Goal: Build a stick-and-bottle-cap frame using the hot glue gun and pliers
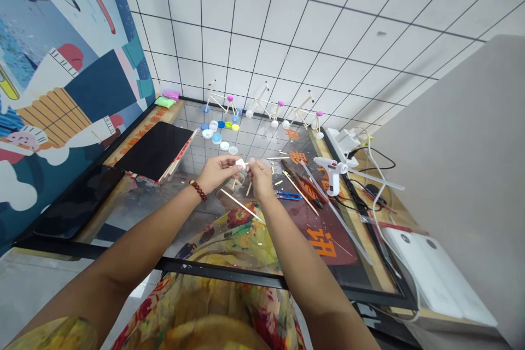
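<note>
Over the middle of the glass-topped table, my left hand point(215, 173) pinches a small white bottle cap point(240, 163) between thumb and fingers. My right hand point(260, 178) is closed close against the cap; a tiny pale piece shows at its fingertips, too small to name for sure. Just below the hands lies a thin wooden stick point(243, 206). Beyond them, loose bottle caps point(216, 138) in white, blue and yellow lie in a cluster. To the right of my right hand are a blue-handled cutter point(288, 196) and dark red-handled pliers point(308, 188).
Three stick frames point(260, 103) with cap wheels and pink tops stand along the tiled wall. A white glue gun point(333, 174) rests at right, near cables and a power strip point(338, 145). A black sheet point(155, 150) lies at left. Stick scraps litter the table.
</note>
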`<action>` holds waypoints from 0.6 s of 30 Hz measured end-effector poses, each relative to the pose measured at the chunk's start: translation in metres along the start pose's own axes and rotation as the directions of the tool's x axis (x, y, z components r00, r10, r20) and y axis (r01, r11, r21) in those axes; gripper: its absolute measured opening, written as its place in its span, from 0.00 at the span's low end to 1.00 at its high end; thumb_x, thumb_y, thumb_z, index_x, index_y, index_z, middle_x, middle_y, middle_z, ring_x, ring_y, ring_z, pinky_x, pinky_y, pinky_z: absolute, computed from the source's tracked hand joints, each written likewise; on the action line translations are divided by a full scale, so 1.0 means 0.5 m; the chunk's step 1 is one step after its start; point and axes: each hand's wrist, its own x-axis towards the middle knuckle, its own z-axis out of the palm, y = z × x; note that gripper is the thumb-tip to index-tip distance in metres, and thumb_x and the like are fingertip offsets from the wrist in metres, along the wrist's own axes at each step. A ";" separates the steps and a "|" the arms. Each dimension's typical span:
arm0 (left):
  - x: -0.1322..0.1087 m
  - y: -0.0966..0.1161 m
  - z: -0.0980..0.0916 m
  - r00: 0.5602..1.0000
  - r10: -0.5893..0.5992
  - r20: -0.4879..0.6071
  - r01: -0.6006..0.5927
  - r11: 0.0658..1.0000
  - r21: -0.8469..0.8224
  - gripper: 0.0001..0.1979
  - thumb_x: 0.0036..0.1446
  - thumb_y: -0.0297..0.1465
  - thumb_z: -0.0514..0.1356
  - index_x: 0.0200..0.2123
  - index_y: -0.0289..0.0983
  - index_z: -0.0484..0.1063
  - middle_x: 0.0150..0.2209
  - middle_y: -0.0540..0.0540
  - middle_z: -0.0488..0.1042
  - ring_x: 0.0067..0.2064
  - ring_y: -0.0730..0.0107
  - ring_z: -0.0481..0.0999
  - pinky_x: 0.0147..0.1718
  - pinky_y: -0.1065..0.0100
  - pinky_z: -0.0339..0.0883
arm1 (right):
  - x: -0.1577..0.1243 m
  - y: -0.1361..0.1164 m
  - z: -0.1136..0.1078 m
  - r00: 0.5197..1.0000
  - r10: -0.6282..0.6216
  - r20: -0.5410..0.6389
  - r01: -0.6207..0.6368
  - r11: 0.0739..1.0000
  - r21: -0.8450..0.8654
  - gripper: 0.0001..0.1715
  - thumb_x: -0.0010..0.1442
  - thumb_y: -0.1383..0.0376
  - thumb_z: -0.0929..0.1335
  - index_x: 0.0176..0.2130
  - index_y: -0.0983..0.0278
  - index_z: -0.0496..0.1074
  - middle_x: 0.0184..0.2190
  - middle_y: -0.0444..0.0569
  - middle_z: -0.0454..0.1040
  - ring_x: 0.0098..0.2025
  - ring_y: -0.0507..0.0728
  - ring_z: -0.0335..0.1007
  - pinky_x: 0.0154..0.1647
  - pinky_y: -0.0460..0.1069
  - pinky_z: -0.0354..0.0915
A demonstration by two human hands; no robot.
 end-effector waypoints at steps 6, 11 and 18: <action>0.005 0.001 -0.005 0.992 0.041 -0.118 -0.042 0.999 -0.009 0.22 0.33 0.31 0.75 0.35 0.32 0.77 0.31 0.45 0.79 0.33 0.69 0.78 0.34 0.66 0.75 | 0.000 -0.026 0.004 0.998 0.063 -0.005 -0.060 0.967 0.247 0.24 0.50 0.45 0.71 0.37 0.61 0.72 0.24 0.39 0.66 0.23 0.49 0.57 0.26 0.46 0.58; 0.002 -0.009 -0.004 0.982 0.162 -0.095 -0.135 0.961 0.239 0.16 0.35 0.29 0.73 0.32 0.33 0.78 0.30 0.44 0.81 0.32 0.67 0.80 0.36 0.66 0.75 | -0.009 -0.029 0.002 0.983 0.046 0.175 -0.073 0.986 0.150 0.23 0.55 0.46 0.68 0.39 0.61 0.73 0.24 0.40 0.68 0.25 0.50 0.62 0.29 0.47 0.62; 0.002 -0.006 -0.010 0.987 0.154 -0.044 -0.139 0.958 0.250 0.15 0.37 0.31 0.71 0.31 0.32 0.78 0.31 0.43 0.81 0.33 0.65 0.81 0.34 0.67 0.75 | -0.013 -0.023 0.015 0.994 0.051 0.096 -0.061 0.993 0.099 0.20 0.58 0.47 0.64 0.37 0.61 0.70 0.24 0.41 0.67 0.23 0.51 0.61 0.25 0.47 0.62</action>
